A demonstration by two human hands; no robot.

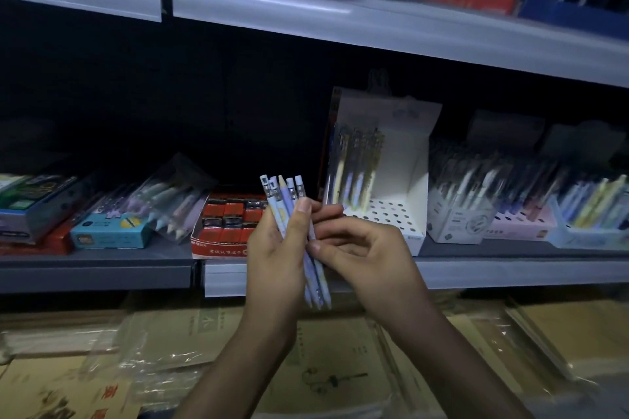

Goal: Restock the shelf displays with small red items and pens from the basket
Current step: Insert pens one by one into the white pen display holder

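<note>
A bundle of slim pens [284,194], pastel blue and lilac with one pale yellow, is held upright in front of the middle shelf [102,269]. The left hand [275,248] is closed around it in a full grip, the thumb laid across the barrels. The right hand [360,248] is curled, and its thumb and fingertips pinch the same barrels just beside the left. The pens' middles are hidden by the fingers; only the striped caps and the lower ends are seen.

Behind them, a white cardboard display box [408,180] with a perforated base holds a few upright pens, blurred. To its left, a red carton [231,218] of small red and black blocks is partly covered by the left hand. The shelf's back is lost in darkness, and printed labels cannot be read. Below, brown paper goods [340,367] lie under glossy plastic wrap.
</note>
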